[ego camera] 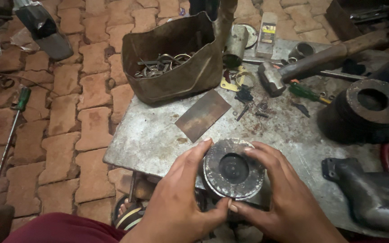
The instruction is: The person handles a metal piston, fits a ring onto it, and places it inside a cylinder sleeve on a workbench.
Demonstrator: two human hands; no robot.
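Both hands clasp a round metal piston [233, 168] at the near edge of a steel table [149, 135], the left hand [176, 202] and right hand [284, 198] wrapped around its sides, thumbs meeting in front. A flat plate [202, 114] lies just beyond. Behind stand an open bag [172, 58] of rings, a hammer [302, 63], a cylinder sleeve [370, 108]. A screwdriver [10, 135] lies on the brick floor.
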